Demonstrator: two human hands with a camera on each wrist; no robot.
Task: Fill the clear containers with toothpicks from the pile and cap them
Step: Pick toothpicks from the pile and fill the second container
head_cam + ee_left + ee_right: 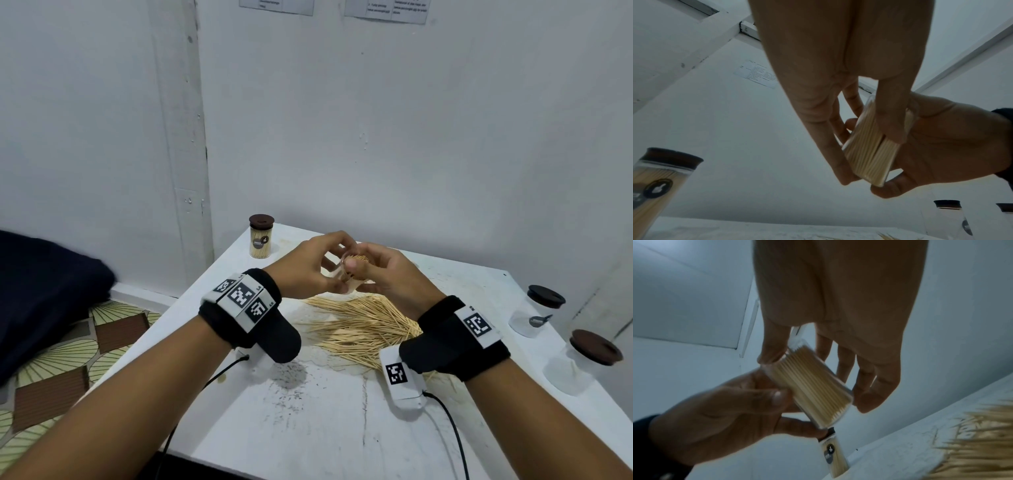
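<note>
The step in hand looks like settling a full load of toothpicks into the clear container [871, 146] before capping, and it goes best if the container is kept tilted mouth-up while the sticks are squared so that no tips stand proud of the rim; a firm but light hold matters, since the smooth plastic could slip and spill the lot. The container is held in the air just above the pile [359, 325] of loose toothpicks, between both hands. The left hand [308, 270] has its fingers curled round the container's side and base, thumb pressing one wall. The right hand [387, 274] is also closed on it, thumb and fingers pinching the upper part near the mouth. No cap is on it yet. Beyond the pile, at the table's far corner, stands a filled capped container [261, 236]; right of the pile wait two empty capped containers [537, 311]
</note>
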